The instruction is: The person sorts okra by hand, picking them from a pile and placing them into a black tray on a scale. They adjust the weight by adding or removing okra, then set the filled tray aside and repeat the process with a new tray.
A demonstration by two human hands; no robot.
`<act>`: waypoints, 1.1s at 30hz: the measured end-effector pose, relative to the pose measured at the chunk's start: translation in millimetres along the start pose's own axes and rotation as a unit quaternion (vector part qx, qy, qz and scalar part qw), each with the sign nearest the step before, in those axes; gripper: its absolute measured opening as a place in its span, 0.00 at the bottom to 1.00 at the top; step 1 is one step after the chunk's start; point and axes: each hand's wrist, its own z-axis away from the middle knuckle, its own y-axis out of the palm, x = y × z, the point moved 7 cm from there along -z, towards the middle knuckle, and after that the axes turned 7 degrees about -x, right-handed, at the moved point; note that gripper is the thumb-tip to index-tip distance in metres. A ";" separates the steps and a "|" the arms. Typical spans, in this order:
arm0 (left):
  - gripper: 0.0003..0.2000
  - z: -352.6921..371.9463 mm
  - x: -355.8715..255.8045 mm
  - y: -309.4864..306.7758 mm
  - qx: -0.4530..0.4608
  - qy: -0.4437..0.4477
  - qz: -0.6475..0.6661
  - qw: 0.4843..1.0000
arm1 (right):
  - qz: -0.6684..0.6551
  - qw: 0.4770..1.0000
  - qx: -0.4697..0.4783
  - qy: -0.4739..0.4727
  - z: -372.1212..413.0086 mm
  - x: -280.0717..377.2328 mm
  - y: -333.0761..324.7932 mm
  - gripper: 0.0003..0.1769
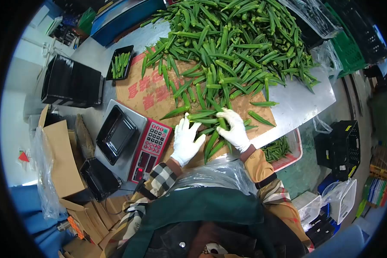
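Observation:
A large heap of green okra (232, 47) covers the far part of the table, with loose pods spread toward me. My left hand (187, 142), in a white glove, lies with its fingers apart at the left ends of several pods. Also gloved in white, my right hand (234, 130) has its thumb and fingers closed around an okra pod (222, 124). More pods (210, 144) lie between and below the hands. To the left, an empty black tray (116, 134) rests on a red and grey scale (149, 144) with a lit red display.
Flattened cardboard (129, 84) with red print lies under the okra. A black tray of okra (120, 63) sits at the back left, near stacked black trays (71, 81). A red-rimmed bin (297, 148) with okra stands below the table's right edge.

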 end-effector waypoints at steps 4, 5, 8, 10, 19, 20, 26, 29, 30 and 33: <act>0.25 31.5 18.1 -21.6 -0.039 -0.017 0.121 0.992 | 0.200 0.960 -0.198 -0.003 -4.0 -2.1 -45.1 0.24; 0.24 37.9 21.0 -25.5 -0.042 -0.035 0.151 0.987 | 0.334 0.911 -0.241 -0.022 -7.9 12.2 -54.6 0.23; 0.20 52.5 28.0 -33.7 -0.066 -0.068 0.207 0.974 | 0.188 0.952 -0.218 -0.103 -33.7 41.2 -57.4 0.20; 0.20 61.2 31.4 -35.8 -0.066 -0.094 0.242 0.964 | 0.077 0.985 -0.101 -0.114 -34.7 36.9 -18.2 0.19; 0.17 74.7 29.2 -46.4 -0.062 -0.105 0.259 0.958 | 0.125 0.988 0.042 -0.080 -34.3 55.2 84.5 0.15; 0.17 75.8 28.9 -46.7 -0.063 -0.101 0.261 0.958 | 0.079 0.990 -0.005 -0.117 -36.7 63.8 72.6 0.15; 0.17 72.7 29.3 -45.8 -0.043 -0.112 0.272 0.955 | -0.286 0.952 -0.074 0.084 -62.2 53.1 0.5 0.17; 0.16 71.5 29.4 -42.7 -0.052 -0.093 0.281 0.954 | -0.484 0.828 -0.094 0.269 -48.4 -7.4 -9.6 0.19; 0.16 72.1 30.1 -42.1 -0.054 -0.094 0.289 0.951 | -0.526 0.801 -0.089 0.270 -42.4 -19.5 -16.1 0.20; 0.16 74.0 39.8 -36.2 -0.056 -0.114 0.316 0.940 | -0.615 0.719 -0.109 0.304 -12.8 -40.7 -33.4 0.23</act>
